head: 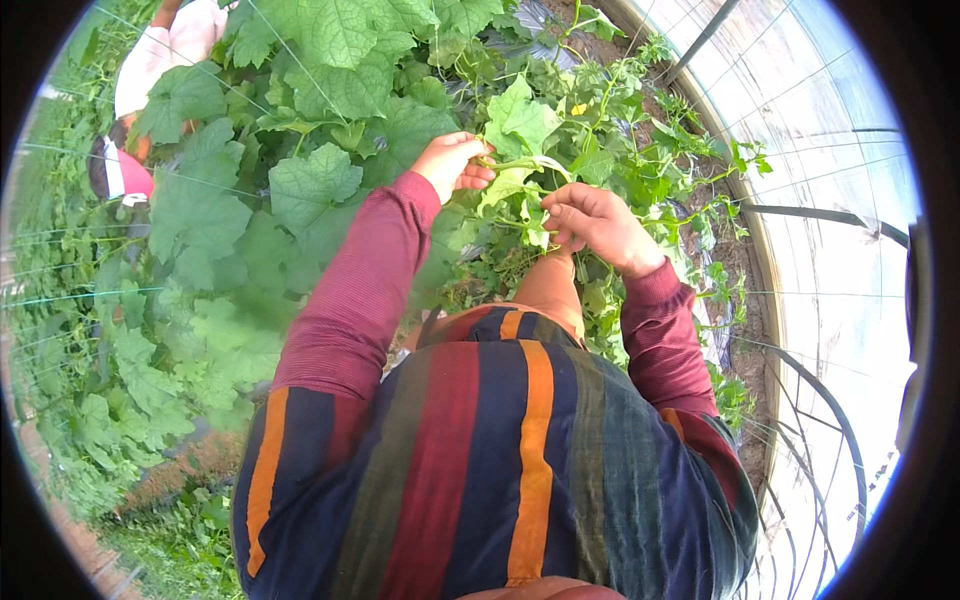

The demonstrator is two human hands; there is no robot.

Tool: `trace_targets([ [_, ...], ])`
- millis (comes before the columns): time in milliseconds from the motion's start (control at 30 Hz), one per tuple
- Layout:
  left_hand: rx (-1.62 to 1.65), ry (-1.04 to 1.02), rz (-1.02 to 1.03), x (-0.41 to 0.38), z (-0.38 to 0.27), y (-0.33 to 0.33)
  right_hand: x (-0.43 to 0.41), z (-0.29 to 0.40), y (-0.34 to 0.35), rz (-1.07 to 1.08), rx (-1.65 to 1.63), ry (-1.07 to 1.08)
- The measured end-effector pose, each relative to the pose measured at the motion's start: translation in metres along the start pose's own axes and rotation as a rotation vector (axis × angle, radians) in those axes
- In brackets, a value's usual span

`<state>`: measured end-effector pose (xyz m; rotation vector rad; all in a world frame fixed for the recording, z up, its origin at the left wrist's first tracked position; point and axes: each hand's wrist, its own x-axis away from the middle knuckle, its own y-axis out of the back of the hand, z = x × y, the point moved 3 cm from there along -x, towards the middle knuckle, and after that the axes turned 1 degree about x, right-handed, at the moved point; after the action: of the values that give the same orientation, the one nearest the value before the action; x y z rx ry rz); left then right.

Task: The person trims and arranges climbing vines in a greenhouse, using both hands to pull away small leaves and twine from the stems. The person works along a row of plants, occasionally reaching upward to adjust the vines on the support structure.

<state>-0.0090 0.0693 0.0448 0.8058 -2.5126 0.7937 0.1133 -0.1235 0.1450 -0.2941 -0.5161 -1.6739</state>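
A leafy green vine shoot (531,163) stretches between my two hands. My left hand (456,163) pinches one end of its stem between thumb and fingers. Lower and to the right, my right hand (596,225) grips the same shoot close to a small curled leaf (534,225). A broad, sunlit leaf (519,120) stands just above the stem. Part of the shoot is hidden behind the fingers of my right hand. Below the hands, my bare leg (551,285) stands among the foliage.
Large-leaved vines (315,180) crowd the left side, crossed by thin support strings (300,64). A person in a pink cap (129,172) is among plants at the upper left. A pale plastic greenhouse wall (825,255) with dark hoops (817,216) curves along the right, beyond a soil strip (754,300).
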Motion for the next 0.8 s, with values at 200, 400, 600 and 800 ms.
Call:
trace_targets([
  [200, 0.074, 0.063, 0.049, 0.018, 0.022, -0.017, -0.034, -0.038, -0.025, -0.301, -0.545, 0.19],
  [400, 0.125, 0.196, -0.051, 0.038, 0.034, -0.016, -0.053, -0.03, -0.028, -0.022, -0.78, 0.302],
  [600, 0.287, 0.268, -0.021, 0.05, 0.059, 0.006, -0.046, -0.032, -0.043, 0.053, -0.546, 0.207],
  [800, -0.13, 0.025, -0.192, 0.075, 0.05, 0.002, -0.051, -0.03, -0.052, 0.157, -0.581, 0.066],
])
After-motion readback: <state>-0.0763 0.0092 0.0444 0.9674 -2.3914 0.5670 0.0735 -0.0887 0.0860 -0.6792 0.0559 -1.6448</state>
